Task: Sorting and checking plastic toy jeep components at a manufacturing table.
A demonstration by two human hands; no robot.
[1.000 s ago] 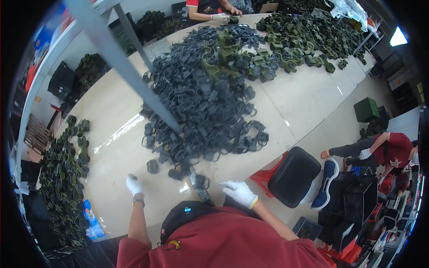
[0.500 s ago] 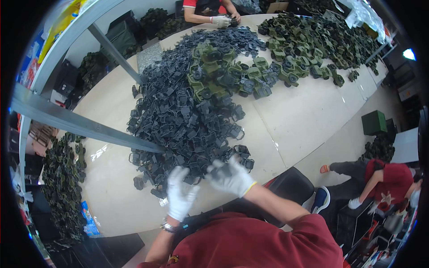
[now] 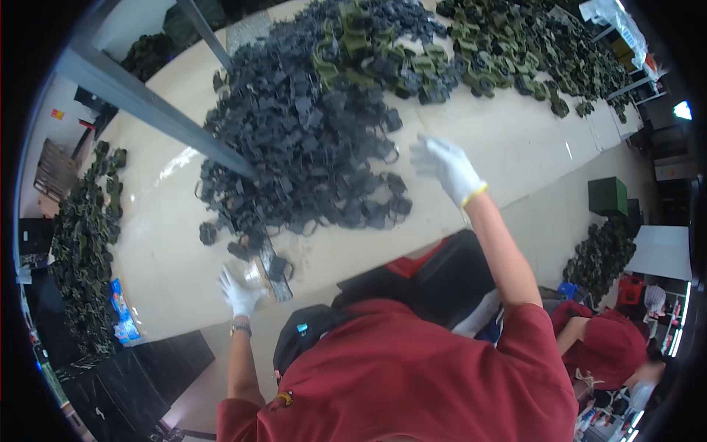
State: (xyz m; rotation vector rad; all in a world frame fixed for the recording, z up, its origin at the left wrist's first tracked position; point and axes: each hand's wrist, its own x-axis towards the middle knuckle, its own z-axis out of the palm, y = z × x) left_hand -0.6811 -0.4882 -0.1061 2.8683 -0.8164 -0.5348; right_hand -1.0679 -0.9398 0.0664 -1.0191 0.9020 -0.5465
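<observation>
A large heap of dark grey plastic frame-like parts (image 3: 309, 155) covers the middle of the table. My left hand (image 3: 241, 295), in a white glove, is at the table's near edge with its fingers spread and nothing visible in it. Just right of it, a loose grey part (image 3: 278, 267) lies on a narrow flat strip (image 3: 280, 289). To the right of the heap, my right hand (image 3: 451, 171), also gloved in white, is stretched out over the pale tabletop (image 3: 515, 151). Its fingers are extended and slightly blurred, with no part showing in them.
Green toy vehicles (image 3: 427, 74) lie against the heap's far right side, with more toward the far right. Another green pile (image 3: 85, 250) is at the left, beside a blue packet (image 3: 124, 313). A metal post (image 3: 158, 110) slants across the table. A person in red (image 3: 611, 346) is at right.
My hands have moved apart from the heap's near edge: the left toward the table's near edge, the right out and away to the right. The view has shifted too.
</observation>
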